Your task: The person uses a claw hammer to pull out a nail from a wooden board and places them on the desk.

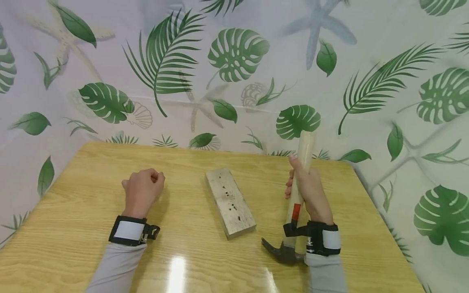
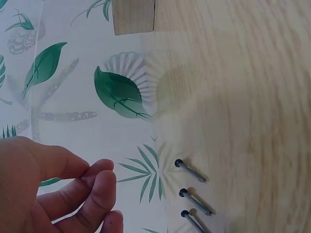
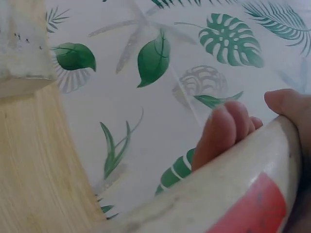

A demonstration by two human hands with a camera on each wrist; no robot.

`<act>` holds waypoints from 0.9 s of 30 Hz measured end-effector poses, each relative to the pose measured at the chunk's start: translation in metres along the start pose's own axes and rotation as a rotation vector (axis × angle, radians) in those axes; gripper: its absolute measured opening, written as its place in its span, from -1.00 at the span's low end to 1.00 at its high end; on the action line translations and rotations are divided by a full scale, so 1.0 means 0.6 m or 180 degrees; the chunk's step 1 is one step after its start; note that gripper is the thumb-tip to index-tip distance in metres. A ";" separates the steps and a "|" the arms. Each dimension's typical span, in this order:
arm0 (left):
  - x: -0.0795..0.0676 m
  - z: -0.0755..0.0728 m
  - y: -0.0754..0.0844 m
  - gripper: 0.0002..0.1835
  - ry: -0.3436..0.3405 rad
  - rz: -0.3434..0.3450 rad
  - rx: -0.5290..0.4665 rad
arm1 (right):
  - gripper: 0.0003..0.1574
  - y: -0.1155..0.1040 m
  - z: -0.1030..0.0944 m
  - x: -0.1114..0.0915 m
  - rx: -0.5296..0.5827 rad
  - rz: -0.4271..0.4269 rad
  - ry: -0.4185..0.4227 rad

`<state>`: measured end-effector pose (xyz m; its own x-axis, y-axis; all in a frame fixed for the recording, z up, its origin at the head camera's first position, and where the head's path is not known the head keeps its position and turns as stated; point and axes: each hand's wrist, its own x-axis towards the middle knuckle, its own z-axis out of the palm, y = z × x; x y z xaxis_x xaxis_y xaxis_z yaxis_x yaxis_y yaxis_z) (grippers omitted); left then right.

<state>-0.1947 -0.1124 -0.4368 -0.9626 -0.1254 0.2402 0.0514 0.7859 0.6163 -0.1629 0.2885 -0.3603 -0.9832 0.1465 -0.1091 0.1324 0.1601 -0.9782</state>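
Observation:
My right hand (image 1: 310, 187) grips the pale handle of a claw hammer (image 1: 306, 148), thumb laid along it. The hammer's dark head hangs toward me beside the right wrist, claw to the left, and a red label marks the handle. In the right wrist view the handle (image 3: 194, 199) crosses the lower part, fingertips (image 3: 218, 133) showing behind it. My left hand (image 1: 144, 189) is over the table's left side with fingers curled, thumb against index finger, and no object visible between them. Several nails (image 2: 197, 201) lie on the table near it in the left wrist view.
Between the hands lies a rectangular wooden block (image 1: 231, 199) with a row of small dark holes in its top. The wood-grain table (image 1: 190, 252) ends at a wall covering (image 1: 234, 97) printed with leaves. Both wrists wear black straps.

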 end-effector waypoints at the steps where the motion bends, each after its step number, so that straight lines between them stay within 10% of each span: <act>1: -0.001 0.001 0.001 -0.64 -0.0012 0.0002 -0.0005 | -0.19 0.004 0.002 0.001 -0.0037 -0.0011 0.0003; 16: -0.006 0.015 0.016 -0.66 0.0056 0.0164 0.0046 | -0.36 0.088 0.011 0.049 -0.1264 0.0364 -0.0543; 27: -0.004 0.022 0.024 -0.68 -0.0112 0.0367 -0.0110 | -0.26 0.119 -0.004 0.053 -0.1348 0.0460 -0.0645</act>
<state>-0.1953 -0.0927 -0.4387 -0.9585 -0.0137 0.2848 0.1707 0.7725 0.6116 -0.1844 0.3071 -0.4331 -0.9501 0.0103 -0.3118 0.2675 0.5412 -0.7972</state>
